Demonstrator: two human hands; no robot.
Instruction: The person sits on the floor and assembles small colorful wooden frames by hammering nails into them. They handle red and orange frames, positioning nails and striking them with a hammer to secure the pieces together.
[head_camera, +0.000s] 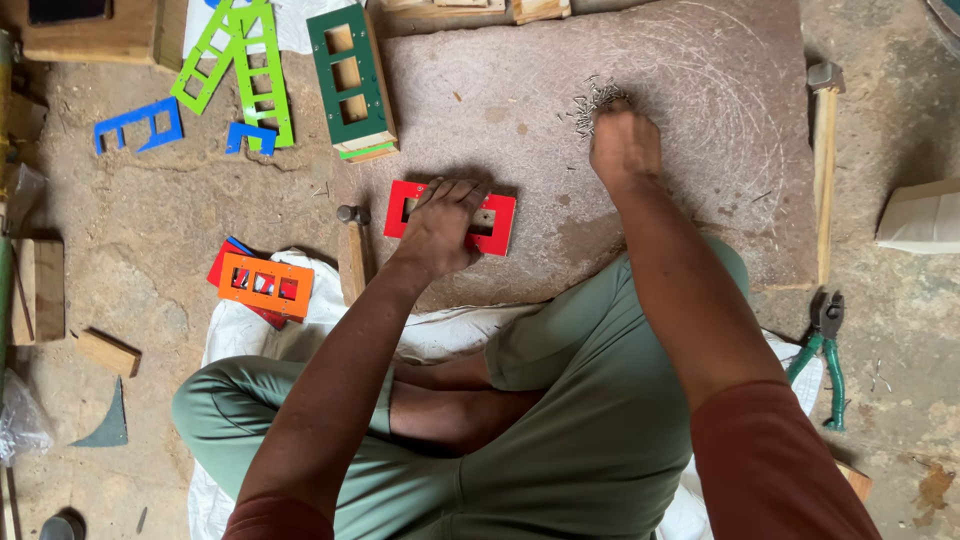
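I sit cross-legged on a white sack at a flat stone slab. My left hand presses down on a red rectangular frame with cut-out openings lying on the slab. My right hand reaches forward into a small pile of thin metal nails, its fingers closed down among them; whether it has a nail pinched is hidden. A short hammer lies just left of the red frame.
An orange frame rests on red and blue pieces at the left. A dark green frame on wood, lime green frames and blue pieces lie farther back. A long-handled hammer and green-handled pliers lie right.
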